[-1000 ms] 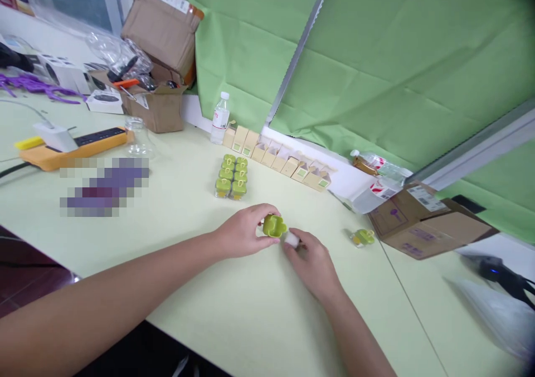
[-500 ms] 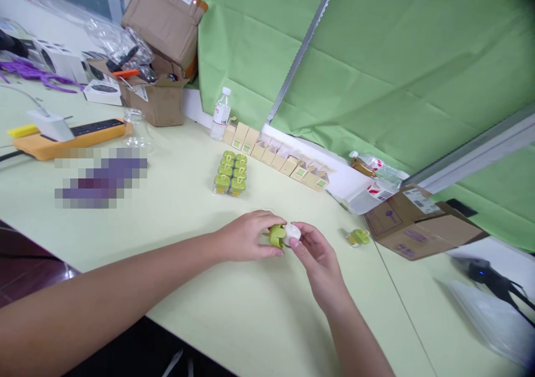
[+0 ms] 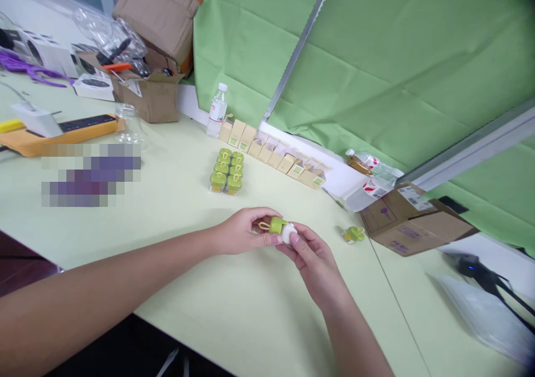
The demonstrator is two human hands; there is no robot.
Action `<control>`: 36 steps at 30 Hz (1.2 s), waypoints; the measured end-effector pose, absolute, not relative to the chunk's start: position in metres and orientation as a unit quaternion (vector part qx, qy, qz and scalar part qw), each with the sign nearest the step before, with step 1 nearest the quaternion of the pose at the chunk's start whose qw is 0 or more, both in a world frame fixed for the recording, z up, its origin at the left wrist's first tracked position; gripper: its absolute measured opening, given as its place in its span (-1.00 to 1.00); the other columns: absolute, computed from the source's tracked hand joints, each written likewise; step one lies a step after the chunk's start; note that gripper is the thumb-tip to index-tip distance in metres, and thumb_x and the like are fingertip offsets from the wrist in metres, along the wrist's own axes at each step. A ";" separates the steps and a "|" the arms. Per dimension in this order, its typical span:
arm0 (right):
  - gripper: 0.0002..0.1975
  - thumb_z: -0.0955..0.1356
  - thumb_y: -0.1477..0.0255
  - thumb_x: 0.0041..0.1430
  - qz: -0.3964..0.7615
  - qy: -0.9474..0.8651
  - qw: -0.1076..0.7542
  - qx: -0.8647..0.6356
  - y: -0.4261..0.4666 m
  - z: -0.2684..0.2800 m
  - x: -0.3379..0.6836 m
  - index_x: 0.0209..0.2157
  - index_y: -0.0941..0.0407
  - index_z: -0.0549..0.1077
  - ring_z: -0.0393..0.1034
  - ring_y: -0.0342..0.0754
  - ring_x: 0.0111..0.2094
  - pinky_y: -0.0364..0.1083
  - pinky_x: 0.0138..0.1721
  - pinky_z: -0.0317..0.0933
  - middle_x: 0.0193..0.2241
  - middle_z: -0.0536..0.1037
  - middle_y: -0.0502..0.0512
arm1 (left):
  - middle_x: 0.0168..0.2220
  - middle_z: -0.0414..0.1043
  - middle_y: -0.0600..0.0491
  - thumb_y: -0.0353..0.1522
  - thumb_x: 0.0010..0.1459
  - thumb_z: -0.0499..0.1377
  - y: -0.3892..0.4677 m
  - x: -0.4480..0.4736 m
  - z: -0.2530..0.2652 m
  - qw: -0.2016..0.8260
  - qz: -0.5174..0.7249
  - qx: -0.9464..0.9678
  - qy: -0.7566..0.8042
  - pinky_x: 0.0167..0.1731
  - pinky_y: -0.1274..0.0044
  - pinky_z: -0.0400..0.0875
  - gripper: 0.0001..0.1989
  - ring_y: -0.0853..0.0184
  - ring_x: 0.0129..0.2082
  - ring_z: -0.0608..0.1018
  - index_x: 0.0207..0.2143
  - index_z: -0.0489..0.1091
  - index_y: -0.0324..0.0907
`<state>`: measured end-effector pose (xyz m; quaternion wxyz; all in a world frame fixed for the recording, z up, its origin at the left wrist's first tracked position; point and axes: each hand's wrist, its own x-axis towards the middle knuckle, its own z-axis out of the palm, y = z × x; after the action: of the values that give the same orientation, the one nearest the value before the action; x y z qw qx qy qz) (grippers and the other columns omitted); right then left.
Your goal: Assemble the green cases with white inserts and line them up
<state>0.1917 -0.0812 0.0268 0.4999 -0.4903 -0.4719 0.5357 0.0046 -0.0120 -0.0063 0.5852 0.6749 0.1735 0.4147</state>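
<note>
Left hand (image 3: 239, 233) is pinching green cap (image 3: 276, 224), right hand (image 3: 316, 257) is gripping white piece (image 3: 287, 233) between hands, both looking light, stiff, best held by sides.

Bare, that left arm (image 3: 125, 279) was, tapering to a bare left hand (image 3: 238, 233)! The right arm (image 3: 357, 332) and right hand (image 3: 315, 262) were bare too, and past the surface (image 3: 234, 315)'s near edge showed what looked like black clothing (image 3: 112, 349) with pale strips (image 3: 168, 361).
</note>
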 end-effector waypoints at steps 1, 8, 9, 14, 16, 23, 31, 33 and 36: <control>-0.68 0.49 0.19 0.10 0.529 -0.479 0.497 -0.492 -0.082 0.028 0.191 -0.12 0.00 0.56 0.48 0.06 -0.05 0.09 0.05 0.37 -0.08 0.61 0.09 | -0.15 0.46 -0.04 -0.25 0.14 0.32 -0.012 0.005 -0.007 0.602 0.416 0.662 0.166 -0.14 0.43 0.48 -0.60 0.28 -0.17 0.53 -0.01 0.40 -0.21; -0.66 0.52 0.21 0.04 0.469 -0.532 0.492 -0.505 -0.083 0.027 0.186 -0.15 0.02 0.55 0.51 0.06 -0.12 0.09 -0.01 0.38 -0.16 0.64 0.10 | -0.16 0.50 -0.02 -0.24 0.08 0.37 -0.011 0.006 -0.010 0.666 0.403 0.608 0.155 -0.14 0.43 0.48 -0.60 0.30 -0.20 0.55 -0.05 0.46 -0.20; -0.65 0.53 0.23 0.04 0.465 -0.533 0.499 -0.500 -0.084 0.026 0.185 -0.13 0.01 0.53 0.52 0.05 -0.15 0.07 -0.03 0.39 -0.19 0.64 0.08 | -0.17 0.50 -0.02 -0.24 0.08 0.37 -0.012 0.006 -0.010 0.673 0.400 0.602 0.156 -0.16 0.44 0.48 -0.59 0.32 -0.23 0.55 -0.04 0.46 -0.20; -0.76 0.47 0.33 0.15 0.397 -0.568 0.541 -0.476 -0.086 0.021 0.178 -0.15 -0.02 0.44 0.52 -0.02 -0.25 0.01 -0.14 0.40 -0.28 0.60 0.02 | -0.22 0.49 -0.01 -0.21 0.07 0.38 -0.014 0.005 -0.006 0.708 0.388 0.564 0.171 -0.24 0.45 0.49 -0.57 0.38 -0.34 0.52 -0.05 0.47 -0.22; -0.83 0.45 0.34 0.19 0.351 -0.590 0.545 -0.482 -0.088 0.020 0.176 -0.18 -0.01 0.47 0.50 -0.02 -0.23 0.00 -0.14 0.40 -0.26 0.59 0.04 | -0.16 0.49 -0.04 -0.19 0.09 0.37 -0.015 0.006 -0.004 0.719 0.380 0.555 0.173 -0.22 0.43 0.50 -0.59 0.34 -0.27 0.53 -0.06 0.48 -0.21; -0.82 0.43 0.34 0.21 0.300 -0.594 0.545 -0.510 -0.093 0.018 0.173 -0.13 -0.01 0.52 0.51 -0.01 -0.24 0.01 -0.15 0.45 -0.24 0.60 0.05 | -0.13 0.52 -0.07 -0.17 0.09 0.36 -0.018 0.006 -0.003 0.734 0.371 0.536 0.191 -0.18 0.39 0.50 -0.56 0.32 -0.26 0.56 -0.03 0.48 -0.19; -0.81 0.44 0.38 0.20 0.286 -0.630 0.541 -0.478 -0.092 0.015 0.175 -0.12 0.03 0.55 0.55 0.00 -0.28 -0.01 -0.25 0.49 -0.23 0.63 0.09 | -0.16 0.51 -0.05 -0.19 0.09 0.36 -0.019 0.006 -0.005 0.723 0.379 0.546 0.190 -0.24 0.44 0.46 -0.58 0.36 -0.32 0.52 -0.04 0.50 -0.20; -0.81 0.43 0.39 0.21 0.286 -0.630 0.542 -0.477 -0.092 0.014 0.175 -0.12 0.03 0.54 0.56 0.00 -0.28 -0.02 -0.26 0.49 -0.23 0.63 0.10 | -0.17 0.51 -0.05 -0.19 0.09 0.36 -0.019 0.007 -0.005 0.720 0.380 0.548 0.189 -0.25 0.44 0.45 -0.59 0.36 -0.33 0.51 -0.04 0.50 -0.20; -0.83 0.44 0.39 0.20 0.287 -0.618 0.552 -0.481 -0.093 0.013 0.175 -0.15 0.05 0.52 0.58 0.01 -0.27 -0.01 -0.23 0.49 -0.24 0.64 0.11 | -0.17 0.50 -0.04 -0.21 0.09 0.36 -0.019 0.006 -0.006 0.722 0.379 0.548 0.187 -0.23 0.43 0.45 -0.57 0.36 -0.33 0.51 -0.02 0.49 -0.19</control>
<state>0.1748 -0.0925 0.0129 0.5518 -0.4808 -0.6179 0.2873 0.0061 -0.0190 -0.0056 0.7217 0.5482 0.1867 0.3791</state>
